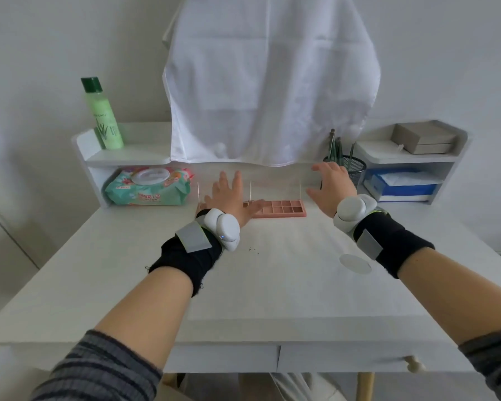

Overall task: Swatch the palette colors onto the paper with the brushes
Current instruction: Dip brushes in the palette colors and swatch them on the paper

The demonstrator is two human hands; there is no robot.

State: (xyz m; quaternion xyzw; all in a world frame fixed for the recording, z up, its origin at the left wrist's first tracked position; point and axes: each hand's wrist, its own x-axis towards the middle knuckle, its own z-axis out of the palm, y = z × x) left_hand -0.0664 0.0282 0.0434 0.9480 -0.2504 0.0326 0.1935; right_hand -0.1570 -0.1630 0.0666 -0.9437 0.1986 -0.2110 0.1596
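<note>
Two open hands: left hand (229, 195) over palette (275, 209), right hand (330, 183) near brushes (337, 146).

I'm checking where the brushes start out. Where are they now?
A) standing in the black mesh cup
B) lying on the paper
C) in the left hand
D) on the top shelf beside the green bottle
A: the brushes stand upright in the black mesh cup, behind the open right hand.
</note>
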